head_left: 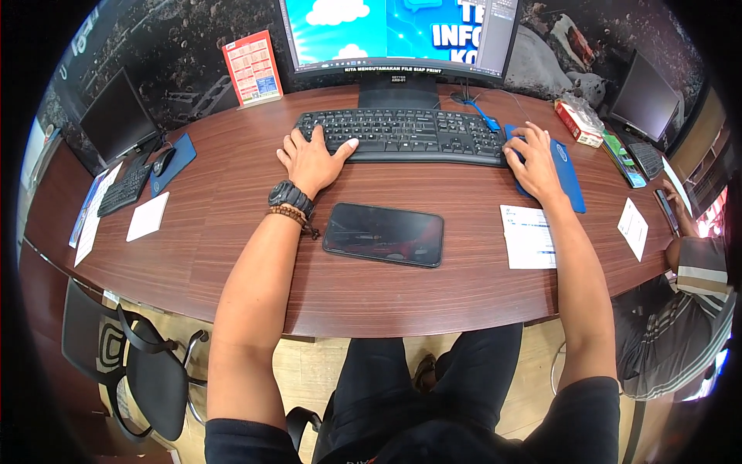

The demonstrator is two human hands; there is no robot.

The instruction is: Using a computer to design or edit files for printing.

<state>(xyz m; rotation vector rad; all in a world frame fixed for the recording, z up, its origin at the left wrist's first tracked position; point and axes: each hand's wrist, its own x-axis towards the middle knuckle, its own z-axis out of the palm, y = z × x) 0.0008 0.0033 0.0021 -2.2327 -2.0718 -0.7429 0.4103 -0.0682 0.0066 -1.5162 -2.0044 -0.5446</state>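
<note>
On kbd (394,133): L hand (311,164); R hand (535,162) over mousepad (569,176).

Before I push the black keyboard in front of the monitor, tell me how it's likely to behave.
The keyboard looks like one long, hard-cased slab, so it should move stiffly rather than flop. Lying broad and flat on the desk, it seems unlikely to roll or tip. Since the desk looks smooth, it may slide fairly easily.
</note>
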